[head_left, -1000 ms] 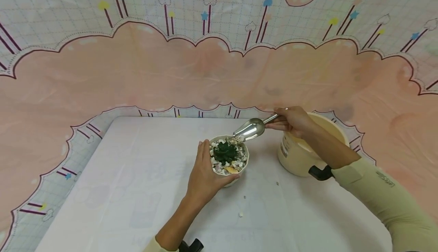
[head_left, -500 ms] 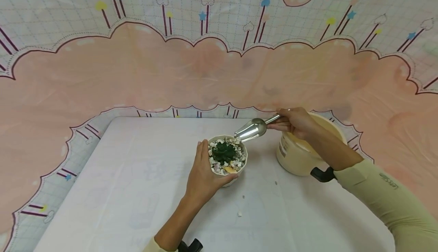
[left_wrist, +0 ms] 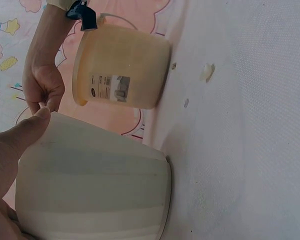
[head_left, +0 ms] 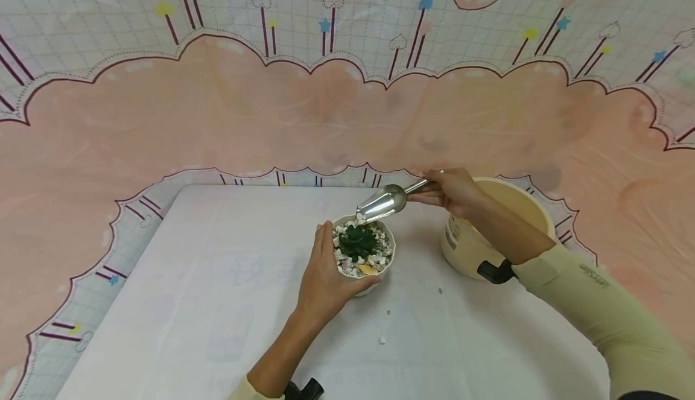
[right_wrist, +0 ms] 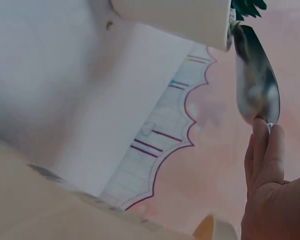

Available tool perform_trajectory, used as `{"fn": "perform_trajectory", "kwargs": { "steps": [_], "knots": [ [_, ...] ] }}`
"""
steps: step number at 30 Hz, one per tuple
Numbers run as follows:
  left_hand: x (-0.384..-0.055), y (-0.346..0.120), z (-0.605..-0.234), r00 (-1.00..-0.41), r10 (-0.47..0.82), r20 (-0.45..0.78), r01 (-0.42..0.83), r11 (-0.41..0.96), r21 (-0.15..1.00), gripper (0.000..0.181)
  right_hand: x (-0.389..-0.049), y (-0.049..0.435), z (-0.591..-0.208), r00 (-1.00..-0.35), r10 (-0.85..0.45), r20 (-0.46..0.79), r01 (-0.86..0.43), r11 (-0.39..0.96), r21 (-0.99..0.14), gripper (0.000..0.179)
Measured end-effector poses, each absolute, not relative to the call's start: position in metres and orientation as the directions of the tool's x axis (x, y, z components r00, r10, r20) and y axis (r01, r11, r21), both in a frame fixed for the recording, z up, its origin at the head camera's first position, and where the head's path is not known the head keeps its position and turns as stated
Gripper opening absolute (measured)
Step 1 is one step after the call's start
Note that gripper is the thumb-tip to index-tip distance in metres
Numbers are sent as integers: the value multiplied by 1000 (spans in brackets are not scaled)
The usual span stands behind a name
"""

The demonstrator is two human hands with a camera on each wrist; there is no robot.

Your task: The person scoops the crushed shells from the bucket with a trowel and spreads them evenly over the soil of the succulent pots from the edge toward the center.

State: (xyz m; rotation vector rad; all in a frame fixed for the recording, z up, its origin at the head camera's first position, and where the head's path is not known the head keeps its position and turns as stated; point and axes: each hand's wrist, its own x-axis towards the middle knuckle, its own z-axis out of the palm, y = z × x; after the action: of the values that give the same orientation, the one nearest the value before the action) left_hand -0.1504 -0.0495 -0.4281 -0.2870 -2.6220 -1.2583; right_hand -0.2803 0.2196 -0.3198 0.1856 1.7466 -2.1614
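A dark green succulent (head_left: 358, 241) grows in a whitish pot (left_wrist: 100, 180) topped with small pale pebbles (head_left: 382, 249). My left hand (head_left: 326, 288) grips this pot from the left, thumb along the near side and fingers on the far left rim. In my right hand (head_left: 453, 192) is the handle of a shiny metal scoop (head_left: 383, 203). Its tip points down-left over the pot's back rim, with some pebbles at the lip. The right wrist view shows the scoop's tip right at the rim, beside the green leaves.
A cream bucket (head_left: 469, 255) with a printed label stands right of the pot, under my right forearm. Several stray pebbles (left_wrist: 207, 72) lie on the white tabletop (head_left: 217, 303). Behind the table hangs a pink patterned cloth (head_left: 304, 116).
The scoop in my right hand first drew back slightly, then moved left, its tip now further over the pot's back rim. My left hand holds the pot in place.
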Motion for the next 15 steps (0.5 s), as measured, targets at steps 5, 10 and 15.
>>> {"fn": "perform_trajectory", "kwargs": {
  "steps": [5,10,15],
  "knots": [
    [-150,-49,-428,-955,81,287,275,614,740,134,-282,210,-322,-936,-197,-292,322,-146,-935,23],
    [-150,-49,-428,-953,82,293,281,607,744,133,-282,205,-322,-942,-197,-271,298,-123,-947,25],
    [-150,-49,-429,-951,78,300,284,608,741,133,-281,206,-320,-944,-201,-262,288,-112,-951,26]
  ]
}}
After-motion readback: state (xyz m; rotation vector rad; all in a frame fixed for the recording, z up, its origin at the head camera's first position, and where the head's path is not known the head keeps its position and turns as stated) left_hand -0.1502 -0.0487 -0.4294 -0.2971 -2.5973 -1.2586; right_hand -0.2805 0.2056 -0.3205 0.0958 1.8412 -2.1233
